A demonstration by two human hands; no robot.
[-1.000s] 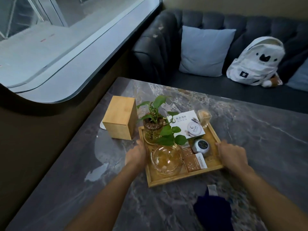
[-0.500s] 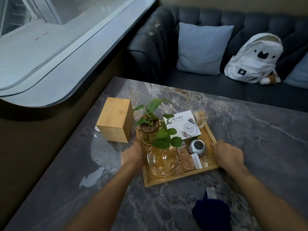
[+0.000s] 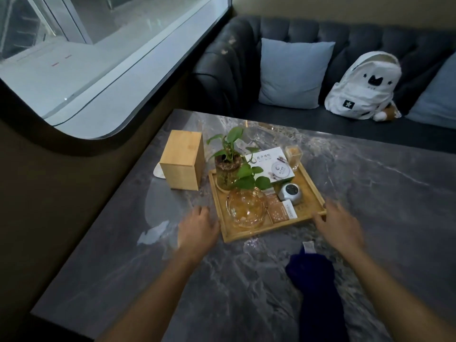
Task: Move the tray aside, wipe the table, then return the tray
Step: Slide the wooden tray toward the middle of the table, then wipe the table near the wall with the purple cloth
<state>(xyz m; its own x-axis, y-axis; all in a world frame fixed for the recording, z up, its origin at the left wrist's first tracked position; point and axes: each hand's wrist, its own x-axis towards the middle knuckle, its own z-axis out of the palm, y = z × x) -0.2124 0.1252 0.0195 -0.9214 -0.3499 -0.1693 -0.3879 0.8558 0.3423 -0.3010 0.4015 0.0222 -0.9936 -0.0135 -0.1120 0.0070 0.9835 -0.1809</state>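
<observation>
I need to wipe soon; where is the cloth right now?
In the head view the dark blue cloth lies on the table near its front edge, just in front of the wooden tray and beside the right hand.

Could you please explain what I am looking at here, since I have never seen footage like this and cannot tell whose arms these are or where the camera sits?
No machine is involved: these are a person's two bare arms, filmed by one wide-angle camera worn on their head, looking forward and down. The left hand lies open beside the left edge of a wooden tray, and the right hand is at the tray's near right corner. Neither hand holds anything. The tray sits on a grey marble-look table and carries a potted plant, an amber glass ashtray, a white box, a small glass cup, a small silver round device and packets. A wooden box stands left of the tray, and a dark blue cloth lies near the front. Behind are a dark sofa with cushions and a white backpack.
</observation>
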